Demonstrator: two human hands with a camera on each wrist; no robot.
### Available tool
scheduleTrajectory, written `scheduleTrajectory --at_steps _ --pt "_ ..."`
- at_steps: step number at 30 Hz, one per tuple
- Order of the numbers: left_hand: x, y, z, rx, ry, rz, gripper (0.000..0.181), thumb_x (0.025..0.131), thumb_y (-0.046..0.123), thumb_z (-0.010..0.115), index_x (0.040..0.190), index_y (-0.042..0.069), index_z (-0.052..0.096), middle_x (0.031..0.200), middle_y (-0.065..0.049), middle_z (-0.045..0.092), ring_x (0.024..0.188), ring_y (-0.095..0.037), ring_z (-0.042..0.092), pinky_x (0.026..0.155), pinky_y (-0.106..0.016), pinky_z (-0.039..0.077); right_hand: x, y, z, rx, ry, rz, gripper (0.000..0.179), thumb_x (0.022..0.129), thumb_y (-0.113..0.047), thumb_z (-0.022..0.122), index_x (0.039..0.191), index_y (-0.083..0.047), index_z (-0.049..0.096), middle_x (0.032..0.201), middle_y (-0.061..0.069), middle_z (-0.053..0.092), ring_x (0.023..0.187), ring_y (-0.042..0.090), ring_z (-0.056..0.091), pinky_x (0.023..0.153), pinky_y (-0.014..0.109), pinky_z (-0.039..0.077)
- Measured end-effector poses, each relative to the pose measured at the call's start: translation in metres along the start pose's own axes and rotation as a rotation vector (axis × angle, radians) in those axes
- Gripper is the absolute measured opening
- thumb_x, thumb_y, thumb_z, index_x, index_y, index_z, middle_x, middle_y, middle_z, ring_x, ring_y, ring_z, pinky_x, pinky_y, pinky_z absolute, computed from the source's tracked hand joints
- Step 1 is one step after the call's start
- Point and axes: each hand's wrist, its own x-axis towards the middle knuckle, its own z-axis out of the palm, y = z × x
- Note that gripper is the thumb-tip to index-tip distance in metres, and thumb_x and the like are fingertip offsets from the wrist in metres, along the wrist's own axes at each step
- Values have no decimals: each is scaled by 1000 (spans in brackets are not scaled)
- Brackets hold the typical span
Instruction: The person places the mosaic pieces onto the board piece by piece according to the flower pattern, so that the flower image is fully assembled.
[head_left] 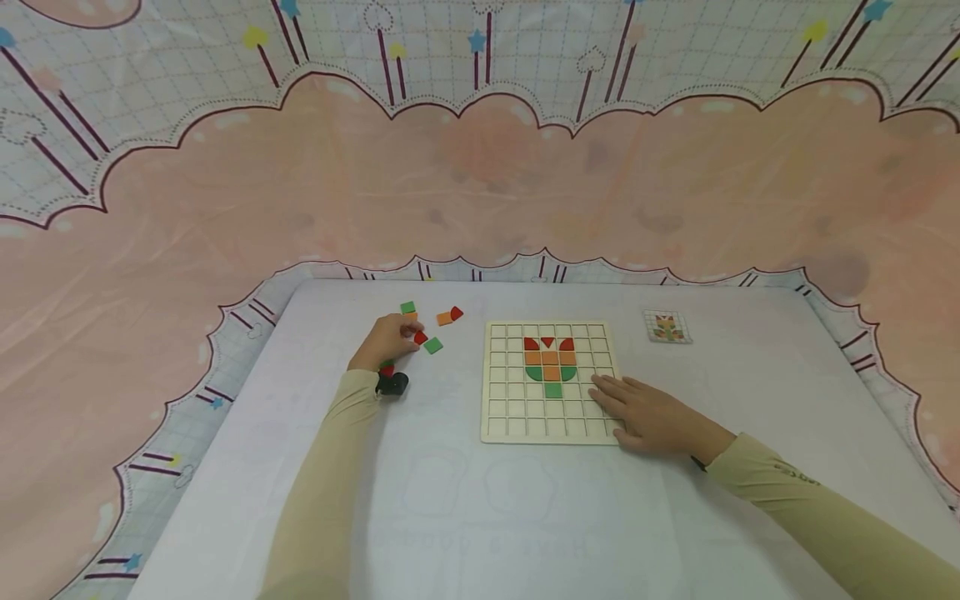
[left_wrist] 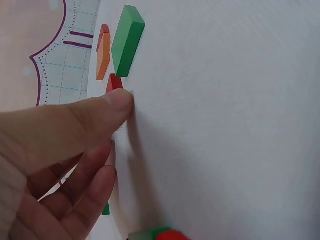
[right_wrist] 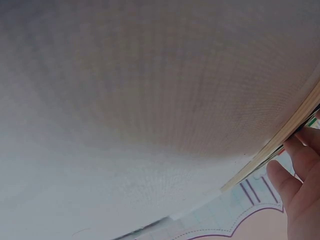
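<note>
My left hand (head_left: 387, 340) is at the loose tiles left of the board, thumb and index finger on either side of a red tile (head_left: 421, 337). In the left wrist view the thumb covers most of that red tile (left_wrist: 115, 81), and a green tile (left_wrist: 128, 42) lies just beyond it. My right hand (head_left: 660, 415) rests with fingers extended on the right edge of the wooden grid board (head_left: 506, 425). On the board, red, orange and green tiles (head_left: 551, 358) form a tulip-like shape with a green square (head_left: 552, 390) below.
Behind the left hand lie a green tile (head_left: 407, 307) and an orange tile (head_left: 445, 318) beside a red one (head_left: 457, 312). A small pattern card (head_left: 667, 327) sits right of the board. Red and green pieces show by the left wrist, near a black object (head_left: 393, 384).
</note>
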Motion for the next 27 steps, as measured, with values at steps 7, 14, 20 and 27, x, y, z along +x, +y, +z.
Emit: scheduleTrajectory --at_steps 7,14,20,27 --pt "-3 1 -2 -32 7 -22 35 84 0 65 118 3 63 113 -18 61 106 -30 54 97 -44 44 0 1 -1 -1 4 -2 62 90 -30 52 144 -4 35 151 15 33 139 29 33 111 47 32" --pt "-4 3 1 -34 77 -10 32 82 11 71 112 -1 65 107 -17 65 98 -27 56 91 -40 47 0 1 0 -4 -2 3 62 91 -30 52 144 -4 35 151 15 33 139 29 34 110 47 32" --pt "-4 3 3 -26 92 -18 26 83 8 69 107 0 67 102 -16 64 94 -26 55 86 -37 47 0 0 0 6 -9 9 62 91 -30 51 144 -4 34 152 15 32 139 29 33 111 47 31" --pt "-7 1 0 -50 48 -34 28 81 11 72 108 4 68 105 -15 63 96 -26 54 88 -38 46 1 -1 -1 8 -22 14 62 91 -30 51 145 -4 34 152 15 31 140 30 32 112 47 31"
